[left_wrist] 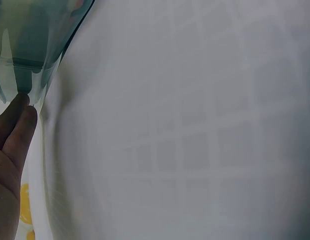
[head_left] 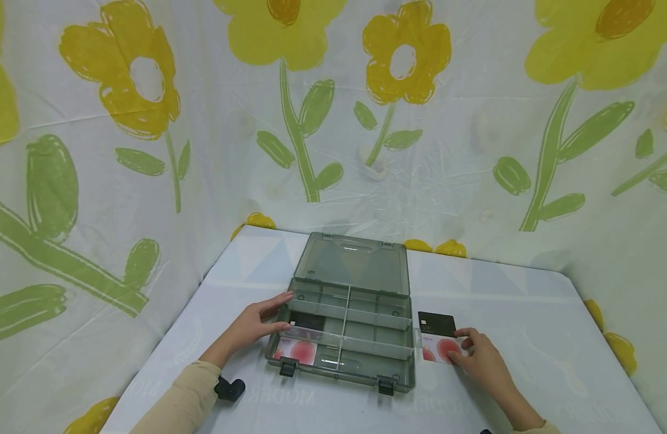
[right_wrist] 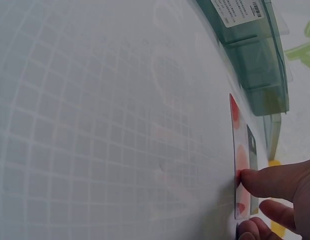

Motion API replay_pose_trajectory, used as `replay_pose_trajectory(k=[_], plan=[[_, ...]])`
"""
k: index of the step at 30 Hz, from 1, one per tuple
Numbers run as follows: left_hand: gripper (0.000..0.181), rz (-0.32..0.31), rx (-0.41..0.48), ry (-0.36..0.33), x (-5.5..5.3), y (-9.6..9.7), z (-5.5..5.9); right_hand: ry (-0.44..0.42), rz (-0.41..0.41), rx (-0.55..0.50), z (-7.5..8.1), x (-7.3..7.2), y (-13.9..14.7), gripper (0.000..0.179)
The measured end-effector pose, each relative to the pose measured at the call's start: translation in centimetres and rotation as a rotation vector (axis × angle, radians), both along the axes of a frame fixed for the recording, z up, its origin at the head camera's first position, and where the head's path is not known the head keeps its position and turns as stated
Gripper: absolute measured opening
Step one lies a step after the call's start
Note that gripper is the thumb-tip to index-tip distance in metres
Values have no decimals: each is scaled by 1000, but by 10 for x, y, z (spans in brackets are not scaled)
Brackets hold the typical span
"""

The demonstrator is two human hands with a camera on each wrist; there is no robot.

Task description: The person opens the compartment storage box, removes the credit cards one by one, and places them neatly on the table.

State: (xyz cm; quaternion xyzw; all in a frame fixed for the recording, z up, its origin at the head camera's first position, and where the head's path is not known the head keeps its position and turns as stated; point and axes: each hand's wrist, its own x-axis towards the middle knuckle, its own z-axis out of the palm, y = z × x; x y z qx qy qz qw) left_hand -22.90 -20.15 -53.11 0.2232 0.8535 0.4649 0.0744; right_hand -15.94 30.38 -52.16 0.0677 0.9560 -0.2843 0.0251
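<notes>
A smoky-green compartment box point(head_left: 371, 366) lies with its lid point(head_left: 355, 265) folded back. My left hand point(head_left: 252, 325) rests on the box's left edge; in the left wrist view its fingers point(left_wrist: 20, 125) extend straight against the box wall. Two cards lie inside the left compartments: a black one point(head_left: 311, 321) and a white card with a pink-red round print point(head_left: 303, 351). Right of the box, my right hand point(head_left: 482, 358) pinches a matching pink-print card point(head_left: 435, 348) at its right end. Just behind that card is a second black card point(head_left: 437, 322) with a chip.
The white table point(head_left: 528, 337) is bordered by hanging flower-print cloth point(head_left: 447, 138) at the back and sides. Two latches point(head_left: 385, 386) stick out at the box's front. Clear dividers point(head_left: 376, 346) split its inside into several compartments. A black strap piece point(head_left: 229, 389) is at the left sleeve.
</notes>
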Motion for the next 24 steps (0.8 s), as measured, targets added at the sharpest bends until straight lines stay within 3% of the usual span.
replay_pose_trajectory(k=[24], plan=[[74,-8,26,-6,-1,-1,-1,12,-3,-15,3,4,-1,38]])
